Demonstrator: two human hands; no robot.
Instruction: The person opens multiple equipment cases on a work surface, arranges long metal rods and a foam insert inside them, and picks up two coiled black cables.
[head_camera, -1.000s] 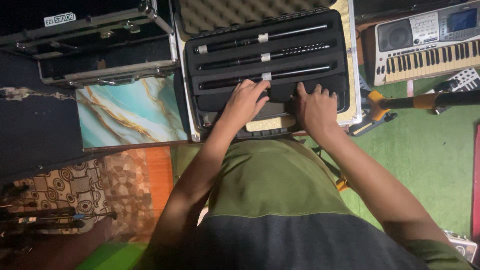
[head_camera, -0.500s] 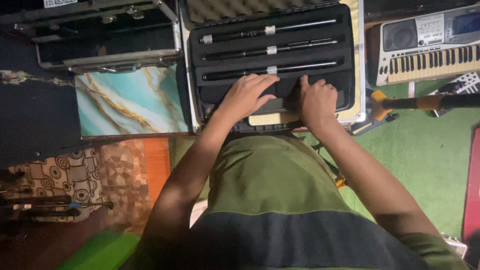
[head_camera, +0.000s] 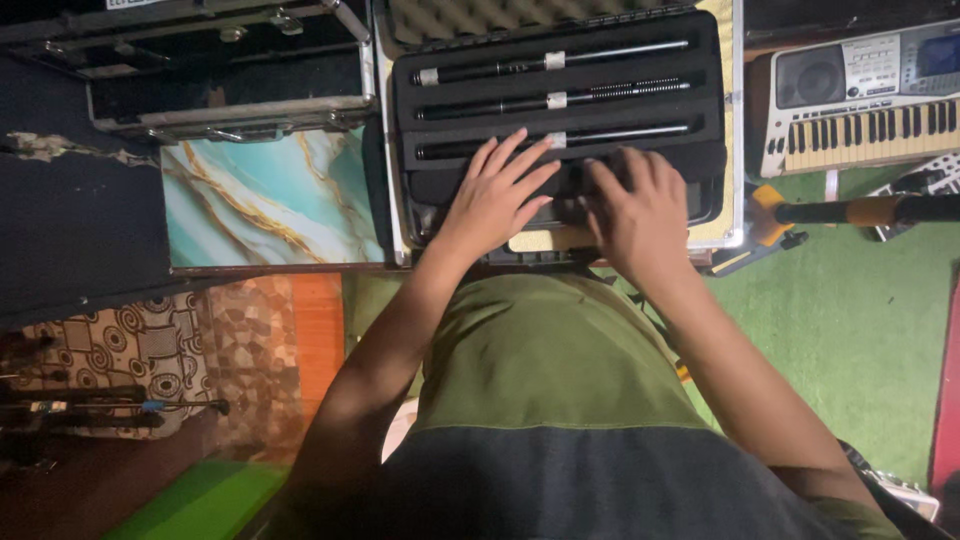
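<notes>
Both hands lie flat with fingers spread, gripping nothing. The left hand (head_camera: 497, 195) and right hand (head_camera: 640, 210) press on the black foam tray (head_camera: 705, 165) in the open case (head_camera: 735, 120), at the top middle. Three long black rods (head_camera: 550, 100) with white bands lie above the fingers. A blue marbled board (head_camera: 265, 200) sits left. A keyboard (head_camera: 860, 95) sits upper right.

Three black rods (head_camera: 553, 62), two cases (head_camera: 735, 120), one keyboard (head_camera: 860, 95)
</notes>
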